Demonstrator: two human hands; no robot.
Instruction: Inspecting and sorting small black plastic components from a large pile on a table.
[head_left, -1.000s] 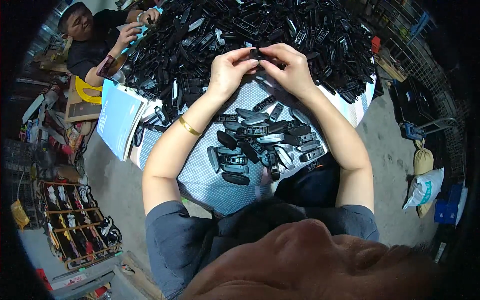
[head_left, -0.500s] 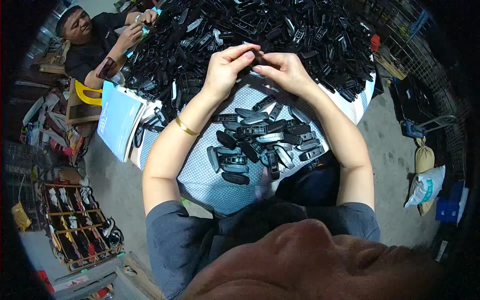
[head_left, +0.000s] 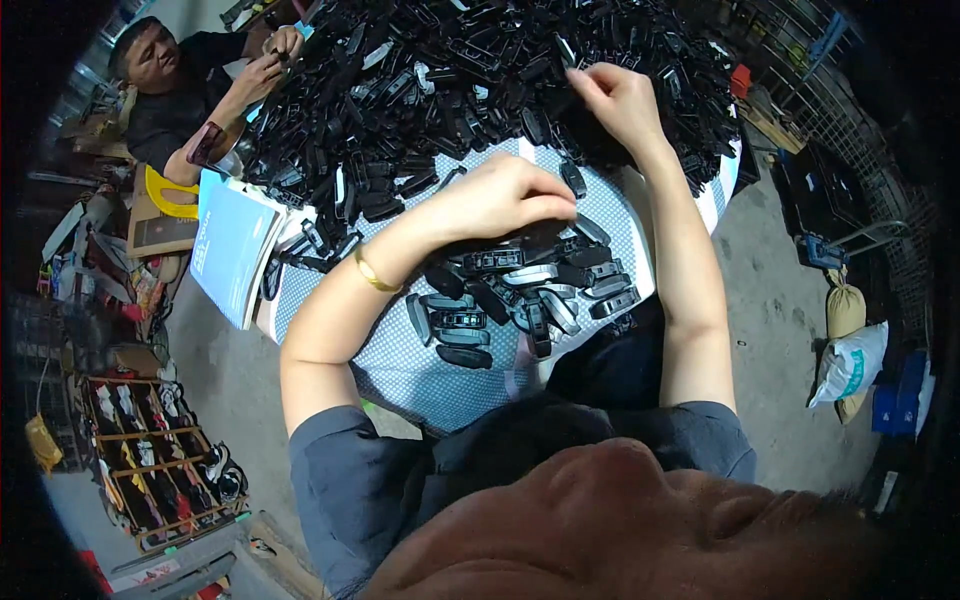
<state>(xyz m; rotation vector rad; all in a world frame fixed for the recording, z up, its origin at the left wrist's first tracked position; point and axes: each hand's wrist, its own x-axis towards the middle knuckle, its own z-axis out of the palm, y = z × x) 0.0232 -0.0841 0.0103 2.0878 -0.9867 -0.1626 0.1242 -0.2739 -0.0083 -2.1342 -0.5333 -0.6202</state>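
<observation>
My left hand [head_left: 505,197] hovers palm down over a small group of black and grey oblong plastic pieces [head_left: 500,262] on the near part of the table. Its thumb and index finger stretch to the right, somewhat apart. A blurred dark piece [head_left: 545,238] shows just below the thumb; whether the hand touches it is unclear. Farther right, my right hand [head_left: 625,105] reaches over the edge of a large heap of similar pieces [head_left: 440,70]. The thumb and forefinger point left with a gap between them, and nothing shows in them. The other fingertips are hidden.
Patterned light sheeting [head_left: 405,360] covers the table. A blue-covered book [head_left: 235,245] lies at its left edge, near a yellow curved handle [head_left: 168,195]. A co-worker [head_left: 170,100] handles a small piece at the far left. Sacks [head_left: 850,365] stand on the floor at right.
My hands were together at the heap's near edge around a small dark piece. Now the left has come back over the small group, and the right has moved right and farther over the heap.
</observation>
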